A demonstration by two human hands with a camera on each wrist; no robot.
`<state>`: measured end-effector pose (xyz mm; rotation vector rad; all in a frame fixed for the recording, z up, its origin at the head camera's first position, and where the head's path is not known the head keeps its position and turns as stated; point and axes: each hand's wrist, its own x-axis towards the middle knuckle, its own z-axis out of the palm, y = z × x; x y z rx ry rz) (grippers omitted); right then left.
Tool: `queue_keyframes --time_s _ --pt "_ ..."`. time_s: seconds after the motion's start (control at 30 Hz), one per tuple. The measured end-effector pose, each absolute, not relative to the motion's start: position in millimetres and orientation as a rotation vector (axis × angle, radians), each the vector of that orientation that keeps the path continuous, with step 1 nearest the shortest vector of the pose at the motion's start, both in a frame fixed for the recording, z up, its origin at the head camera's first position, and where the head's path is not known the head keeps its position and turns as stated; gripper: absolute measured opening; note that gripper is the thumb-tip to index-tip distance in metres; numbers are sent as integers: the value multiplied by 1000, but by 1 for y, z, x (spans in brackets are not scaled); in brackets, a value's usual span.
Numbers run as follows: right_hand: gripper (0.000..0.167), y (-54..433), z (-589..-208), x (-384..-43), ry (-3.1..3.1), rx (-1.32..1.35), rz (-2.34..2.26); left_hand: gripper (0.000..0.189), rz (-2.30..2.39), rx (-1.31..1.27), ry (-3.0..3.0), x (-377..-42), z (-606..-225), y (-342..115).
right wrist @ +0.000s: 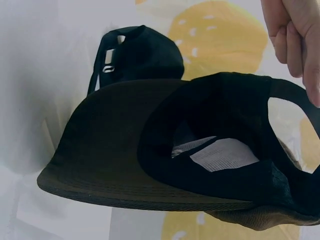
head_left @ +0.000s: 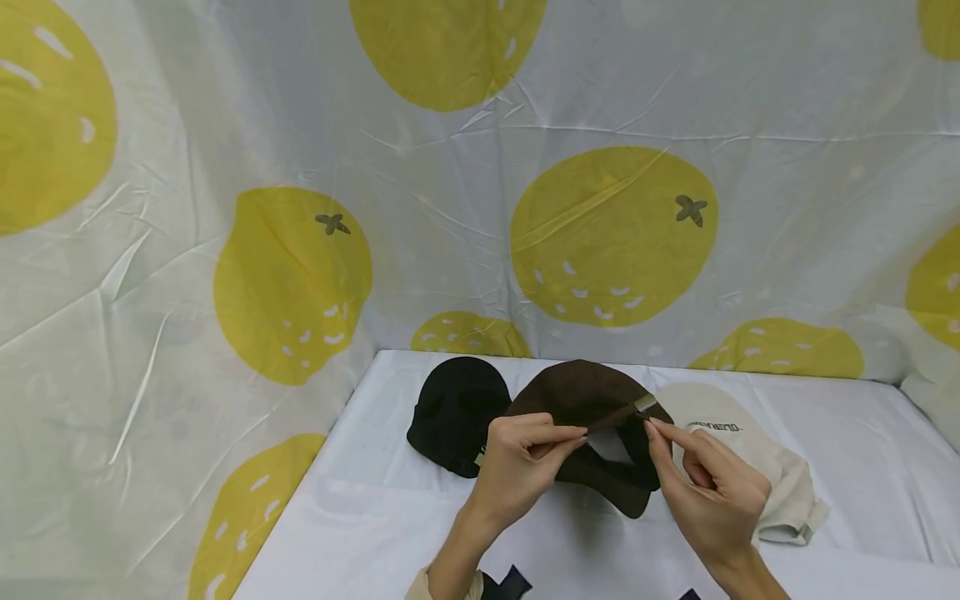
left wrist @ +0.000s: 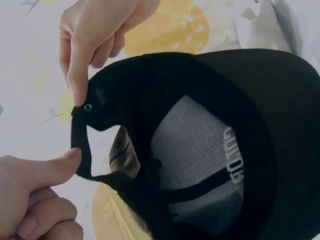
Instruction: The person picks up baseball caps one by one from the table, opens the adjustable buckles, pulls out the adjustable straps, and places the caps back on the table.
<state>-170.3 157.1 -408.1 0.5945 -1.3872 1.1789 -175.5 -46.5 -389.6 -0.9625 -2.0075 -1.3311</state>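
A dark brown baseball cap [head_left: 577, 387] is held up off the table, its inside facing me. My left hand [head_left: 525, 458] pinches the cap's back strap [head_left: 611, 417] between thumb and forefinger. Close to the metal clasp [head_left: 645, 403], my right hand [head_left: 708, 475] pinches the strap's other end. In the left wrist view, the strap [left wrist: 80, 142] bridges the rear opening between both hands, and a metal eyelet [left wrist: 88, 107] shows beside the right fingertips. The brim [right wrist: 105, 145] fills much of the right wrist view.
A black cap [head_left: 459, 408] lies on the white-covered table [head_left: 352, 517] to the left. On the right is a beige cap [head_left: 772, 467] with dark lettering, partly hidden by my right hand. A lemon-print curtain [head_left: 442, 208] hangs behind and at the left.
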Motion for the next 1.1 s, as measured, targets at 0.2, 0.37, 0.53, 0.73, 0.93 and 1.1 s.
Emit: queue_keyframes --time_s 0.2,0.37,0.53,0.73,0.93,1.1 --pt "12 157 -409 -170 -1397 577 1183 13 -1383 -953 -2048 -175 -389 -48" --pt "12 157 -408 -170 -1388 585 1174 12 -1387 -944 -2061 -174 -389 -48" --pt "12 158 -407 -171 -1387 589 1171 12 -1393 -933 -2068 -174 -388 -48" --pt "11 158 -407 -171 -1397 585 1173 12 -1405 -929 -2072 -173 -388 -49" --pt "10 157 -407 -171 -1389 588 1179 11 -1382 -945 -2060 -175 -389 -49" --pt "11 158 -408 -171 -1401 583 1171 11 -1388 -955 -2058 -175 -389 -49"
